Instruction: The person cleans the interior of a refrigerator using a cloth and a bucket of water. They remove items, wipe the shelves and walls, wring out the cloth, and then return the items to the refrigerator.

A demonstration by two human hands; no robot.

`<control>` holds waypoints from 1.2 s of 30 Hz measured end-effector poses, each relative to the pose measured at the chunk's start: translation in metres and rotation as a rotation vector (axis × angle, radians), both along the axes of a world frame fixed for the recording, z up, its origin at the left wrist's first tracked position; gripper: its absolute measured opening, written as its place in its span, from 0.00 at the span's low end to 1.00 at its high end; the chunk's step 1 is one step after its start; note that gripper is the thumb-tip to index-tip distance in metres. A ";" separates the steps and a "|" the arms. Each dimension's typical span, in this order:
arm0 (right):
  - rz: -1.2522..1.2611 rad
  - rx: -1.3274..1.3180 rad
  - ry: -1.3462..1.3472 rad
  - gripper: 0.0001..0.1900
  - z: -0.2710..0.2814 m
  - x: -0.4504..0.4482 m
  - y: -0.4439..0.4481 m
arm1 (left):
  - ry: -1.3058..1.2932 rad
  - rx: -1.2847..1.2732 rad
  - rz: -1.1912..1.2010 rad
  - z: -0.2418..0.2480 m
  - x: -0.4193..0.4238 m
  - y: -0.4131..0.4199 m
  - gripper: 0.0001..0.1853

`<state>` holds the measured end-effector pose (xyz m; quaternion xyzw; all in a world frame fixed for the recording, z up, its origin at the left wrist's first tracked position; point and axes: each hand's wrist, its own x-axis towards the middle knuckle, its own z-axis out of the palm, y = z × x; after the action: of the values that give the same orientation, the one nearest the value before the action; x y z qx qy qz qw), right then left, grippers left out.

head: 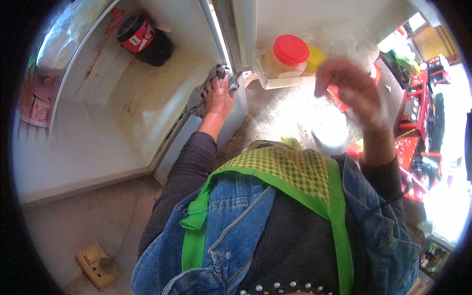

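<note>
My left hand (218,96) presses a crumpled grey cloth (199,99) against the front edge of a white-lined cabinet (110,147) that looks like a refrigerator. Brown and yellow stains mark its inner wall. A dark plastic jar (147,40) with a red label rests inside it. On the other side, my right hand (350,88) is raised and blurred by motion, its fingers bent and apart with nothing visible in them. Behind that hand is a clear plastic tray (273,83) holding a red-lidded tub (291,51) and a yellow-lidded container (315,57).
Strong light washes out part of the floor (254,121). Red items, one a printed red panel (407,149), crowd the far right. A yellowish electrical socket box (96,267) is at the lower left. At the upper left are plastic-wrapped goods (64,40).
</note>
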<state>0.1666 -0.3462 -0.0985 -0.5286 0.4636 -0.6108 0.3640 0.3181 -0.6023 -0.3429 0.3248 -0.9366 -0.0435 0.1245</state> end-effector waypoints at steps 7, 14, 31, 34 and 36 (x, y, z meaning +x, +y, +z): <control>-0.283 -0.503 0.510 0.25 0.096 0.002 -0.013 | -0.007 -0.010 -0.072 -0.001 0.014 -0.005 0.38; -0.608 -0.544 0.781 0.25 0.105 -0.023 0.047 | -0.036 -0.001 -0.020 -0.020 0.067 0.005 0.33; -1.084 -0.357 1.143 0.26 0.058 -0.148 0.123 | -0.064 0.445 0.508 0.042 0.165 0.065 0.29; -1.057 -0.299 1.127 0.27 0.034 -0.167 0.116 | 0.063 0.526 0.411 0.049 0.173 0.092 0.28; -1.086 -0.237 1.226 0.27 0.059 -0.165 0.128 | 0.059 0.638 0.199 0.043 0.136 0.092 0.27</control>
<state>0.0013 -0.2185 -0.0396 -0.5052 0.7033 -0.3499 -0.3574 0.4546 -0.5105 -0.3001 0.4360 -0.8354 -0.3313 0.0475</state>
